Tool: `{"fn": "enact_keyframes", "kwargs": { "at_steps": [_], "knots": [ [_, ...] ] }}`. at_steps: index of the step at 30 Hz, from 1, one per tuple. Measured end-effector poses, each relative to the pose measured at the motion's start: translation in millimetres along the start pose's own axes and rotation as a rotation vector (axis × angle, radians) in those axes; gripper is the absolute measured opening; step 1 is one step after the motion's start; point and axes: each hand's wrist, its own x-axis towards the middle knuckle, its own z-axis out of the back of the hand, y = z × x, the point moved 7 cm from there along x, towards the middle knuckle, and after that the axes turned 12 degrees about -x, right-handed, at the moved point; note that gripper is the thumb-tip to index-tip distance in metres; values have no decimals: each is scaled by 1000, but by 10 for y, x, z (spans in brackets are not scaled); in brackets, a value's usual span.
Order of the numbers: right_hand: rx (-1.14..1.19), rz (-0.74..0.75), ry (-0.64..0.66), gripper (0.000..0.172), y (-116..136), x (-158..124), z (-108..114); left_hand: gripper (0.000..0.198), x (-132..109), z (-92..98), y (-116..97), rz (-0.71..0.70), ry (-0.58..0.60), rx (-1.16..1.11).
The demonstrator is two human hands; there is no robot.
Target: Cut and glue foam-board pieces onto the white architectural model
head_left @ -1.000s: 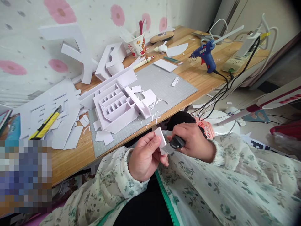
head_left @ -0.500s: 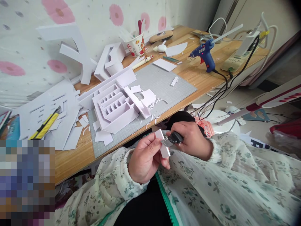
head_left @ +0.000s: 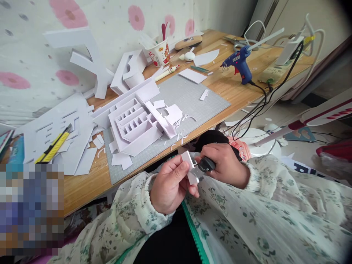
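Observation:
Over my lap, my left hand (head_left: pixel 170 185) pinches a small white foam board piece (head_left: pixel 186 157) between thumb and fingers. My right hand (head_left: pixel 224 163) is wrapped round a black-handled cutter knife (head_left: pixel 206 164), its blade at the edge of the piece. A thin white curl of shaving sits where blade and board meet. Beyond my hands, a white foam board model (head_left: pixel 141 141) with several small compartments stands on a grey cutting mat (head_left: pixel 211 106).
White foam board sheets (head_left: pixel 79 121) and a yellow cutter knife (head_left: pixel 53 148) lie at the left. A blue glue gun (head_left: pixel 242 64) stands at the right, its cable hanging off the table edge. A paper cup (head_left: pixel 159 55) with tools stands at the back; scraps litter the mat.
The knife in my right hand has shifted slightly right and down along the edge of the foam board piece. My left hand stays in almost the same place.

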Motion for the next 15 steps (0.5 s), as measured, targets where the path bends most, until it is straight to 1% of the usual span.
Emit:
{"fn": "enact_keyframes", "kwargs": {
  "at_steps": [8, 11, 15],
  "knots": [
    [-9, -54, -6, 29, -32, 18, -22, 28, -28, -17, 32, 25, 13, 0],
    [-3, -78, 5, 27, -65, 17, -37, 31, -31, -19, 39, 33, 10, 8],
    [-1, -113, 19, 19, -113, 14, -70, 26, -34, -17, 39, 23, 0, 22]
  ]
}}
